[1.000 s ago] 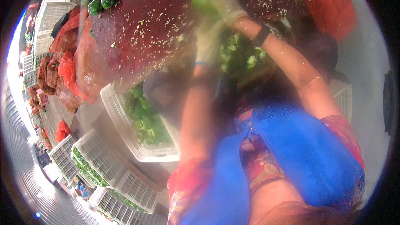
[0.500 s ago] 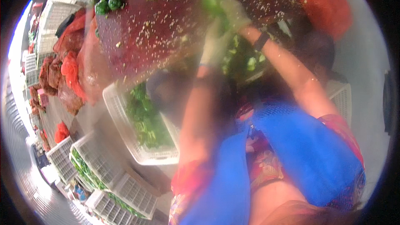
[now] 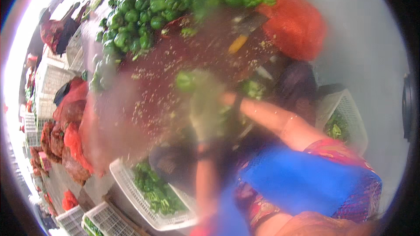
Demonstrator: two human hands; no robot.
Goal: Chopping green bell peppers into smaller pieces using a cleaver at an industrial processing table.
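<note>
A white crate [image 3: 131, 188] of cut green pieces sits low at left, under the red table [image 3: 175, 61]. Above it, the pepper heap [image 3: 144, 13] spreads along the table's far edge. The gloved left hand [image 3: 205, 109] grips a green pepper [image 3: 186, 81] at mid-table, fingers wrapped round it, though blur hides the detail. The right hand [image 3: 236, 102] is close beside it; whether it is closed cannot be told. The work would go best with the pepper held steady over the table, seeds falling there.
</note>
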